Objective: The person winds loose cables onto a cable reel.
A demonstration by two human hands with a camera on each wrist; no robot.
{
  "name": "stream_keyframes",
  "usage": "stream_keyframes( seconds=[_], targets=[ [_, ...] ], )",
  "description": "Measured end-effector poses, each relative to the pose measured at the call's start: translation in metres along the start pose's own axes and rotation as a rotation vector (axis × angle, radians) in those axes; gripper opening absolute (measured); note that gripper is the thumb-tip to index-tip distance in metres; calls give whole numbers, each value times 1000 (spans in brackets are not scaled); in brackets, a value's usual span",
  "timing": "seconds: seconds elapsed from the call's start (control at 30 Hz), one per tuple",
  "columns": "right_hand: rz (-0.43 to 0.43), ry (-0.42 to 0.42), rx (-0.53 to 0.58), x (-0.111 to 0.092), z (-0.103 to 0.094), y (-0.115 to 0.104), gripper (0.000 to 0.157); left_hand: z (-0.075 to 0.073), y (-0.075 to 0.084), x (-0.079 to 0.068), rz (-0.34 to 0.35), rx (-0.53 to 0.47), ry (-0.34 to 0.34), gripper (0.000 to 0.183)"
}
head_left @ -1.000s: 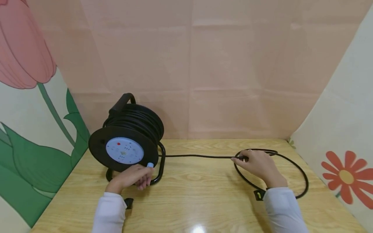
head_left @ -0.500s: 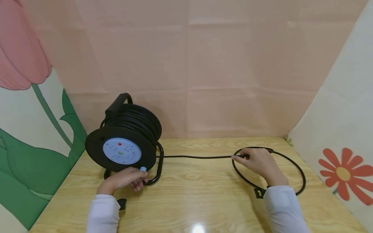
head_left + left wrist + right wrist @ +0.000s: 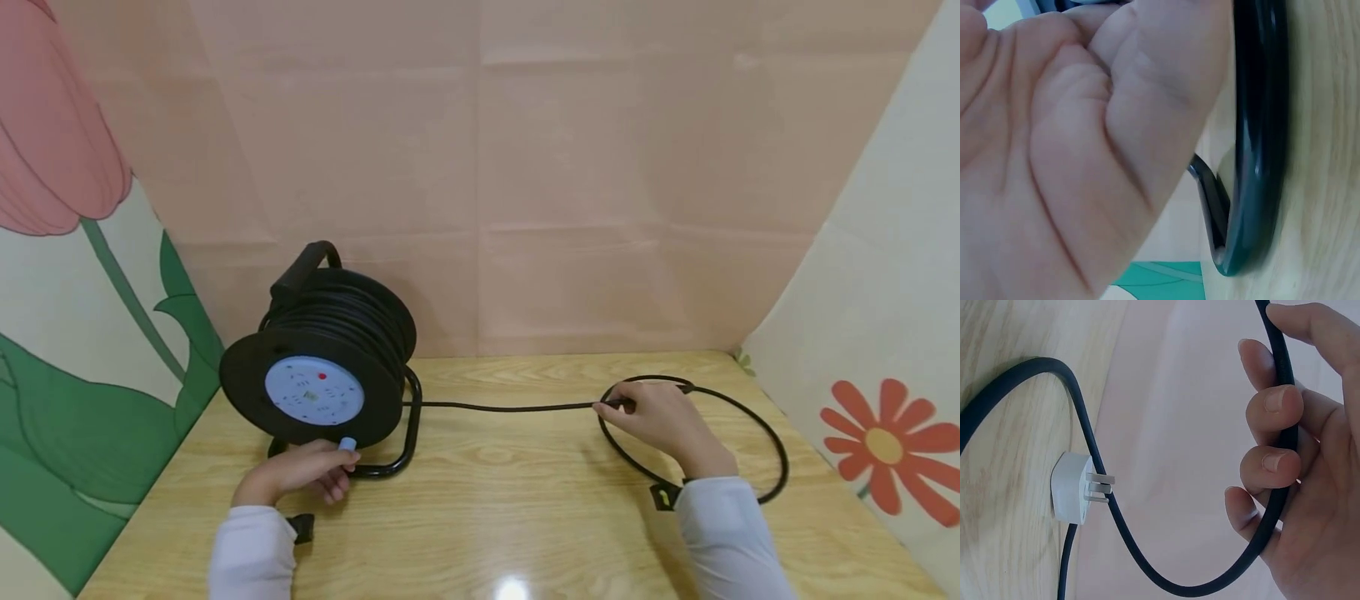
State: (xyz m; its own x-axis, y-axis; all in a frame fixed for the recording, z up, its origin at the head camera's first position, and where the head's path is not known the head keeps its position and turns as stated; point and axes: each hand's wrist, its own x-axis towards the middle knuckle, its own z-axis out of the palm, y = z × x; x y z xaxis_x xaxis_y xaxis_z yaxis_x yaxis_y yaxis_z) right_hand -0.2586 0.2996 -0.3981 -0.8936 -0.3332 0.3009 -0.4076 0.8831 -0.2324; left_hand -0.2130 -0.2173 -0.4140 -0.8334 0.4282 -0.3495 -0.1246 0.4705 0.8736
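Observation:
A black cable reel stands on the left of the table, its drum wound with black cable. On its front flange are a light blue socket disc with a red button and a light blue crank knob. My left hand pinches that knob. From the reel a length of power cord runs right to my right hand, whose fingers curl round it. Past the hand the cord drops into a loose loop, and a white plug with flat prongs lies there in the right wrist view.
The reel's black tubular stand rests on the wooden table, with part of it close to my left hand in the left wrist view. Behind rises a pinkish backdrop. Flower-printed panels flank the table.
The crank knob and my left hand have moved left and slightly down. The red button has shifted right as the disc turned. My right hand keeps its hold on the cord, nearly in place.

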Motion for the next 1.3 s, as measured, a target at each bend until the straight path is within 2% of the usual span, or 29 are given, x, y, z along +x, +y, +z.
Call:
stream_keyframes(
  seconds=[0.23, 0.63, 0.83, 0.9, 1.07, 1.13, 1.3],
  targets=[
    [15, -15, -6, -2, -1, 2, 31, 1, 6, -2, 0, 11, 21, 55],
    [-13, 8, 19, 0, -5, 4, 19, -7, 3, -6, 71, 12, 59, 50],
    [-30, 105, -4, 3, -4, 6, 23, -13, -5, -10, 87, 38, 129, 44],
    [-18, 104, 4, 3, -4, 6, 28, -16, -8, -13, 75, 48, 154, 43],
    [-47, 52, 34, 3, -2, 4, 24, -23, -15, -19, 53, 61, 203, 43],
    [-55, 69, 38, 3, -2, 4, 22, -26, -18, -21, 52, 81, 228, 44],
    [-36, 127, 57, 3, -1, 7, 35, -30, -24, -24, 3, 135, 316, 46]
  ],
)
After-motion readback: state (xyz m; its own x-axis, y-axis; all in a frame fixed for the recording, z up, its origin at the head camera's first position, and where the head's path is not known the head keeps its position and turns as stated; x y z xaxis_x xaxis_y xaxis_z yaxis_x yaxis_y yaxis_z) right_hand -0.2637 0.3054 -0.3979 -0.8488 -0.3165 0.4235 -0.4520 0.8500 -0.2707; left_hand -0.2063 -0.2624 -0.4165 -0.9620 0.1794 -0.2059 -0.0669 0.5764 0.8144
